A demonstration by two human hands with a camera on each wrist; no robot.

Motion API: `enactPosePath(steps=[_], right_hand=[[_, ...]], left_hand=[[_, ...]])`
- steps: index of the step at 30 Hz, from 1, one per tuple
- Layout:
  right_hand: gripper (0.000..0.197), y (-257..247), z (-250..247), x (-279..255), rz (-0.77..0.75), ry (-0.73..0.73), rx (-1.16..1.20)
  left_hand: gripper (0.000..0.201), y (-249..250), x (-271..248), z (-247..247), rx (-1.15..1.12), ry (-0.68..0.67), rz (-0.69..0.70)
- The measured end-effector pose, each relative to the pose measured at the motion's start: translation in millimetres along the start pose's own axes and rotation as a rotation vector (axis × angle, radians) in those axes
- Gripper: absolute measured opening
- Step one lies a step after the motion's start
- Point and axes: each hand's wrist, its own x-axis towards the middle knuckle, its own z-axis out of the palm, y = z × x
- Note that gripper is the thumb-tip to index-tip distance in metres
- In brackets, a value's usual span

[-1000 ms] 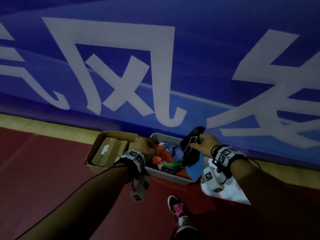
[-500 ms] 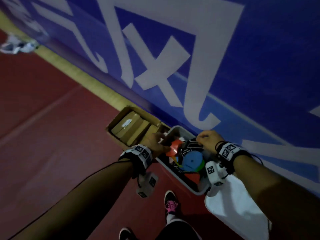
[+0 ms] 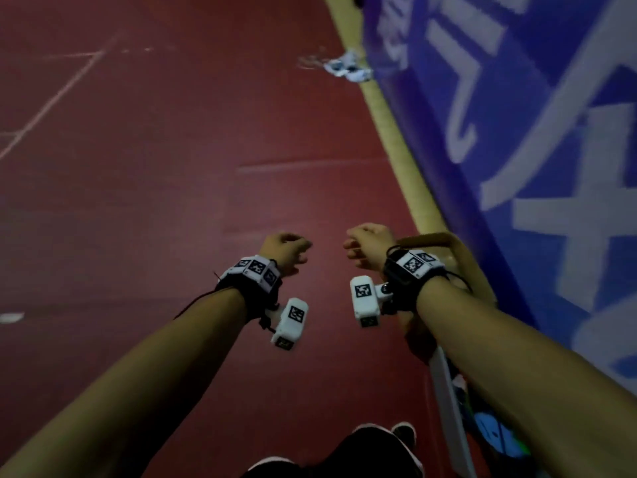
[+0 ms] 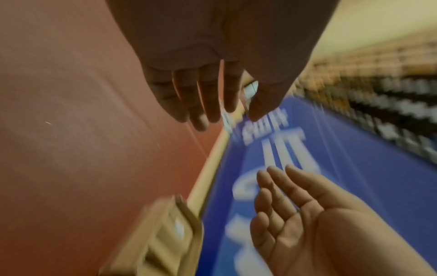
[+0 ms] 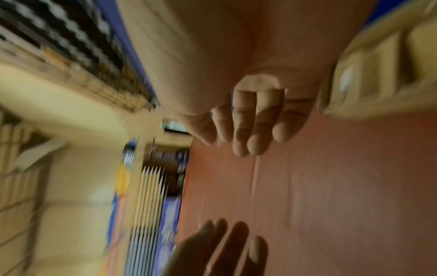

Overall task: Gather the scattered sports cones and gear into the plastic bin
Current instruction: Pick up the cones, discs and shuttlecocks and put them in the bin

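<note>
Your left hand point(image 3: 284, 251) hangs in the air over the floor with nothing in it; from the head camera it looks loosely curled, while the left wrist camera shows the fingers point(image 4: 201, 97) long, relaxed and slightly parted. Your right hand point(image 3: 368, 244) is just beside it, apart from it and equally bare; the same wrist view catches its palm point(image 4: 307, 224) turned up with the fingers gently bent. Each wrist carries a black strap with white blocks printed in black-and-white square markers point(image 3: 256, 269).

Under both hands lies the smooth dark red sports floor point(image 3: 172, 201), crossed by faint pale lines. Behind your right wrist sits the open brown cardboard box point(image 3: 458, 253); the wrist views show smaller flat cartons inside it, though blurred. Nearer your feet, half hidden by your right forearm, the pale grey plastic bin point(image 3: 448, 401) shows one straight rim, with a round blue piece and a bright green edge point(image 3: 496, 436) inside; only the head camera shows it. A yellowish strip point(image 3: 396, 139) edges the floor below the glossy blue banner with large white characters point(image 3: 551, 132); a crumpled whitish heap point(image 3: 348, 67) lies far along that strip, too blurred to identify.
</note>
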Motion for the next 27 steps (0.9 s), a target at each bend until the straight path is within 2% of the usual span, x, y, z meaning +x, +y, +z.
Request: enactPosePath(steps=[4, 6, 9, 11, 16, 21, 27], right_hand=[[0.011, -13, 199, -34, -0.032, -0.252, -0.111], [0.015, -20, 287, -55, -0.057, -0.352, -0.134], [0.016, -24, 417, -103, -0.073, -0.492, -0.186], [0.014, -25, 499, -134, -0.087, -0.603, -0.243], [0.013, -4, 676, -215, -0.105, -0.863, -0.392], [0.012, 38, 817, -292, -0.04, -1.089, -0.477], [0.01, 83, 998, -391, 0.053, -1.375, -0.545]], left_hand=[[0.007, -74, -35, -184, -0.262, 0.278, -0.089], [0.008, -109, -57, -268, -0.353, 0.403, -0.116], [0.01, -164, -112, -389, -0.455, 0.583, -0.179], [0.01, -197, -152, -461, -0.553, 0.721, -0.171], [0.013, -289, -245, -583, -0.892, 1.015, -0.15], [0.017, -373, -316, -660, -1.07, 1.218, -0.242], [0.024, -453, -397, -787, -1.208, 1.528, -0.247]])
